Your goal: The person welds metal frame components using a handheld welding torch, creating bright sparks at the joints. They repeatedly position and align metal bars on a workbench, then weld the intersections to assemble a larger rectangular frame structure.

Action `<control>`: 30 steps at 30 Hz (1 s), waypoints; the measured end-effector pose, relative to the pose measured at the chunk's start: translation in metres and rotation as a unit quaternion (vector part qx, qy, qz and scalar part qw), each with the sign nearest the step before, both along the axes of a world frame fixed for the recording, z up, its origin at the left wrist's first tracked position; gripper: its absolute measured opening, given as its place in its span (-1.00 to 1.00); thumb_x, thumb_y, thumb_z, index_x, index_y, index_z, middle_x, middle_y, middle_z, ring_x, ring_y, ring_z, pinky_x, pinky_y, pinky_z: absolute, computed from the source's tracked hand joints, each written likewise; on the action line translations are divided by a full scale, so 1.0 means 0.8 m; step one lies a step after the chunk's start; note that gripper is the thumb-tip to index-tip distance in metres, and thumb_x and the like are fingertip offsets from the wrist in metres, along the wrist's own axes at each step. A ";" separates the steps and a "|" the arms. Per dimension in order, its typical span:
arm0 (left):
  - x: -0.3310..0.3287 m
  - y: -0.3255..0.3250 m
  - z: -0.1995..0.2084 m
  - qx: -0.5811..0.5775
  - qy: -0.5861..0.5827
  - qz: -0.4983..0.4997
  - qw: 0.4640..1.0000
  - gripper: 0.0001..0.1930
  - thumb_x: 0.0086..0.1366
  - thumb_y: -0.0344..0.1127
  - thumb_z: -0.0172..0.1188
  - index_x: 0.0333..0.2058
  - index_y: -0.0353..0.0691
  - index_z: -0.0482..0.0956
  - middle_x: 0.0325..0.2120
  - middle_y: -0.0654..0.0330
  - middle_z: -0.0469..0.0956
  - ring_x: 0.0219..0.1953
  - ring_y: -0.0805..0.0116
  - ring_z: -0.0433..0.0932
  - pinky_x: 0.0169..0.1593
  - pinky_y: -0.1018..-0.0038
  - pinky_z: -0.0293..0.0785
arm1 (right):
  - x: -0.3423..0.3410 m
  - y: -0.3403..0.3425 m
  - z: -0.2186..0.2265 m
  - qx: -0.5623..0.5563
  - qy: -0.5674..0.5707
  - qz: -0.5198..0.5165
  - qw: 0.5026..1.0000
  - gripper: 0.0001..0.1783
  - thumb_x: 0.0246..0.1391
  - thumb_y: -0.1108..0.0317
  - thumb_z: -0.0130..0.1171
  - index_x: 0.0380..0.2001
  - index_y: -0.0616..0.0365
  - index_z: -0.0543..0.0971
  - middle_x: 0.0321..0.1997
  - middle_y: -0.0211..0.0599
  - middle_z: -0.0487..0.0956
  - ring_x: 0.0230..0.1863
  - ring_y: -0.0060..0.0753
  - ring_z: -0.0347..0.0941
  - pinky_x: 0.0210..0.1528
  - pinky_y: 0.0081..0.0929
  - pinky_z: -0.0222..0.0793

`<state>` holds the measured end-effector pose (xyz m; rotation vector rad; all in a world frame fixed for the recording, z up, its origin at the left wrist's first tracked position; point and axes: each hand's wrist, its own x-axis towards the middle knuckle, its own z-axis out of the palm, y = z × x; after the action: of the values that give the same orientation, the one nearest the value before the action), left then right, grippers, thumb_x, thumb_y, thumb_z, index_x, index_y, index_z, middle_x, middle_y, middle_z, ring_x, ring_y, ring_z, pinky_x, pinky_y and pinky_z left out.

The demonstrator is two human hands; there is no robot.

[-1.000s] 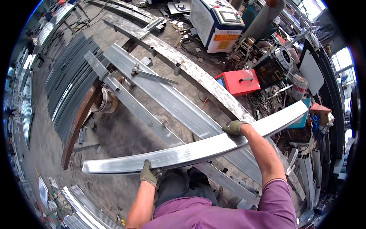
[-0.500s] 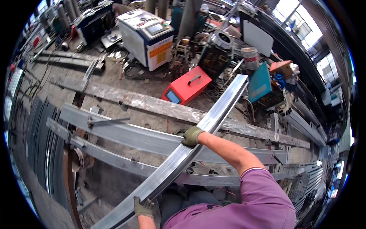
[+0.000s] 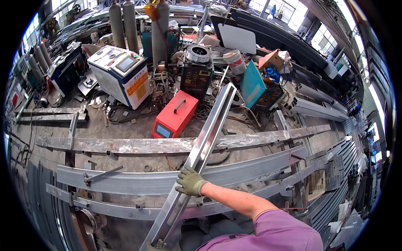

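Note:
A long shiny steel channel [image 3: 200, 155] slants from the lower left up to the far middle, its open groove showing. My gloved right hand [image 3: 191, 182] is closed on it around mid-length, fingers over its left edge. At the bottom edge my gloved left hand [image 3: 157, 246] is closed against the channel's near end, mostly cut off by the picture rim. Beneath the channel a wide grey metal beam [image 3: 138, 180] lies crosswise, with a T-handled clamp or lever [image 3: 102, 173] on its left part. A narrower metal rail [image 3: 121, 210] runs nearer to me.
A weathered metal beam [image 3: 138, 145] crosses farther off. Beyond stand a red box machine [image 3: 176, 115], a white and blue cabinet [image 3: 119, 75], a teal-sided machine [image 3: 253, 88] and gas cylinders [image 3: 159, 37]. Long metal profiles [image 3: 46, 209] lie at left; a plastic crate [image 3: 315, 184] sits right.
The channel has turned about its length, so its groove now faces up more. My right hand has shifted its hold, and my left hand is lower in view. The view has swung right.

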<state>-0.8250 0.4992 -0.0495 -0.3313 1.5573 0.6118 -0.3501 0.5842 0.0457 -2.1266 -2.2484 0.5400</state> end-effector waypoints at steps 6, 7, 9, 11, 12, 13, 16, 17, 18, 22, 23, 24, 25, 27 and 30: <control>-0.026 0.071 0.014 -0.015 -0.040 -0.153 0.987 -0.46 0.52 0.33 -0.12 -0.29 0.09 0.65 -0.42 0.25 0.73 -0.43 0.15 0.70 -0.45 0.14 0.55 | -0.023 0.043 0.003 -0.021 -0.033 -0.009 0.999 -0.40 0.42 -0.20 0.03 -0.13 0.09 0.79 0.05 -0.17 0.73 0.29 -0.08 0.51 0.60 0.07 0.02; -0.035 0.089 -0.004 -0.015 -0.031 -0.148 0.988 -0.47 0.53 0.33 -0.13 -0.26 0.09 0.65 -0.42 0.26 0.74 -0.44 0.14 0.70 -0.47 0.15 0.54 | -0.028 0.050 -0.003 -0.017 -0.029 -0.020 0.999 -0.43 0.41 -0.17 0.04 -0.10 0.08 0.79 0.07 -0.17 0.73 0.32 -0.08 0.50 0.60 0.08 0.03; -0.027 0.103 0.000 -0.015 0.000 -0.166 0.986 -0.47 0.56 0.33 -0.14 -0.15 0.05 0.61 -0.36 0.24 0.77 -0.40 0.10 0.73 -0.44 0.14 0.57 | -0.025 0.046 0.013 -0.045 -0.019 -0.028 0.998 -0.44 0.40 -0.16 0.05 -0.07 0.08 0.78 0.10 -0.16 0.72 0.36 -0.08 0.48 0.60 0.11 0.02; -0.026 0.111 0.000 -0.018 -0.009 -0.190 0.982 -0.47 0.57 0.33 -0.15 -0.11 0.04 0.59 -0.35 0.24 0.78 -0.38 0.07 0.74 -0.39 0.09 0.59 | -0.024 0.020 -0.013 0.050 0.011 -0.075 0.996 -0.52 0.36 -0.06 0.14 -0.01 0.10 0.75 0.15 -0.11 0.70 0.36 -0.04 0.49 0.55 0.11 0.15; -0.033 0.114 -0.001 -0.021 -0.010 -0.199 0.980 -0.47 0.57 0.33 -0.16 -0.10 0.04 0.58 -0.34 0.24 0.78 -0.36 0.06 0.75 -0.36 0.07 0.60 | -0.032 0.012 -0.012 0.097 0.081 -0.105 0.986 -0.54 0.35 -0.02 0.17 0.01 0.11 0.73 0.16 -0.09 0.69 0.35 -0.01 0.50 0.52 0.09 0.19; -0.040 0.111 -0.009 0.001 0.006 -0.219 0.976 -0.48 0.58 0.32 -0.14 -0.11 0.04 0.59 -0.23 0.23 0.78 -0.17 0.07 0.76 -0.17 -0.01 0.62 | -0.038 -0.007 -0.001 0.140 0.143 -0.142 0.969 -0.56 0.33 0.02 0.19 0.03 0.12 0.72 0.17 -0.08 0.69 0.33 0.01 0.51 0.49 0.07 0.24; -0.048 0.114 -0.021 0.017 0.037 -0.214 0.976 -0.50 0.58 0.32 -0.08 -0.16 0.05 0.60 -0.10 0.20 0.75 0.02 0.11 0.70 0.01 -0.06 0.57 | -0.038 -0.091 0.002 0.297 0.249 -0.241 0.890 -0.59 0.28 0.12 0.24 0.03 0.18 0.68 0.15 -0.04 0.67 0.21 0.12 0.55 0.33 0.03 0.41; -0.039 0.111 -0.009 0.059 0.001 -0.258 0.964 -0.51 0.57 0.30 -0.05 -0.21 0.03 0.61 -0.07 0.20 0.74 0.08 0.11 0.67 0.07 -0.10 0.54 | -0.028 -0.128 -0.001 0.290 0.280 -0.276 0.873 -0.58 0.28 0.11 0.24 0.04 0.19 0.68 0.14 -0.04 0.68 0.18 0.10 0.58 0.29 0.00 0.44; -0.039 0.107 0.013 0.101 -0.036 -0.300 0.948 -0.52 0.57 0.28 -0.01 -0.26 0.02 0.62 -0.03 0.19 0.72 0.14 0.11 0.64 0.14 -0.13 0.52 | -0.009 -0.170 0.000 0.281 0.283 -0.317 0.860 -0.58 0.28 0.12 0.25 0.04 0.19 0.68 0.12 -0.04 0.68 0.16 0.10 0.59 0.27 -0.02 0.46; 0.123 0.050 0.114 0.141 0.172 -0.373 0.901 -0.56 0.56 0.17 0.06 -0.31 -0.03 0.65 -0.07 0.10 0.72 -0.01 0.09 0.68 0.12 -0.09 0.54 | 0.076 -0.351 -0.004 0.299 0.301 -0.441 0.791 -0.64 0.32 0.11 0.23 -0.02 0.15 0.71 -0.06 -0.01 0.74 -0.01 0.12 0.67 0.11 -0.05 0.56; 0.157 0.035 0.118 0.158 0.173 -0.429 0.872 -0.56 0.56 0.17 0.07 -0.29 -0.04 0.65 -0.07 0.10 0.73 -0.01 0.09 0.69 0.11 -0.08 0.55 | 0.099 -0.403 -0.017 0.309 0.303 -0.470 0.769 -0.64 0.33 0.11 0.22 -0.03 0.13 0.72 -0.12 0.01 0.75 -0.05 0.15 0.68 0.08 -0.05 0.58; 0.192 0.020 0.120 0.176 0.174 -0.487 0.838 -0.56 0.56 0.17 0.08 -0.28 -0.05 0.65 -0.07 0.09 0.73 -0.01 0.09 0.69 0.11 -0.07 0.55 | 0.121 -0.458 -0.032 0.279 0.276 -0.538 0.746 -0.64 0.35 0.10 0.20 -0.03 0.11 0.75 -0.15 0.04 0.76 -0.03 0.15 0.69 0.09 -0.04 0.57; 0.228 0.005 0.118 0.194 0.171 -0.549 0.795 -0.56 0.55 0.17 0.08 -0.27 -0.06 0.66 -0.07 0.09 0.73 -0.02 0.09 0.69 0.11 -0.06 0.55 | 0.144 -0.515 -0.042 0.222 0.251 -0.597 0.729 -0.62 0.35 0.09 0.18 -0.02 0.12 0.75 -0.11 0.07 0.75 0.01 0.18 0.68 0.11 -0.01 0.57; 0.292 -0.030 0.113 0.224 0.159 -0.657 0.702 -0.56 0.55 0.17 0.10 -0.24 -0.08 0.67 -0.08 0.08 0.74 -0.02 0.09 0.69 0.11 -0.05 0.56 | 0.189 -0.636 -0.049 0.172 0.221 -0.695 0.662 -0.59 0.36 0.05 0.13 -0.04 0.12 0.75 -0.10 0.11 0.74 0.03 0.23 0.67 0.11 0.01 0.57; 0.377 -0.078 0.106 0.254 0.137 -0.779 0.557 -0.56 0.54 0.17 0.12 -0.21 -0.10 0.68 -0.08 0.06 0.75 -0.02 0.08 0.70 0.11 -0.03 0.56 | 0.226 -0.827 -0.086 0.193 0.133 -0.847 0.477 -0.58 0.31 0.00 0.18 -0.07 0.10 0.76 -0.08 0.09 0.76 0.02 0.24 0.70 0.07 0.01 0.60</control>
<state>-0.5235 0.4367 0.0354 1.5794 1.2431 -0.4010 -0.1689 -0.0770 -0.0228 -2.3230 0.5090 0.0861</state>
